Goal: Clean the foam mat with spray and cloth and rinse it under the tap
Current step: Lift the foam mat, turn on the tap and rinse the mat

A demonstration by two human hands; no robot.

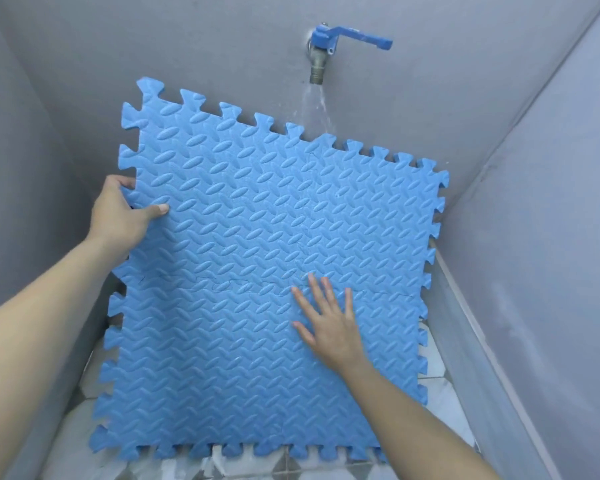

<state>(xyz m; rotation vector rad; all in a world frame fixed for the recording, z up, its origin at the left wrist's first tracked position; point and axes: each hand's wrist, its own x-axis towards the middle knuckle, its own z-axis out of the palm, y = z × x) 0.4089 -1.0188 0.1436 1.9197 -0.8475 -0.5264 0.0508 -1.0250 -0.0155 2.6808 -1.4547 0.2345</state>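
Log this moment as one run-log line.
stage: rinse | tap: running | foam mat: upright | left hand: holds edge | right hand: flat on mat

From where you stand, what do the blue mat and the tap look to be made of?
The mat looks like soft matte foam, with an embossed leaf pattern and jigsaw edges. The tap seems to have a dull grey metal spout; its blue handle is probably plastic, scuffed.
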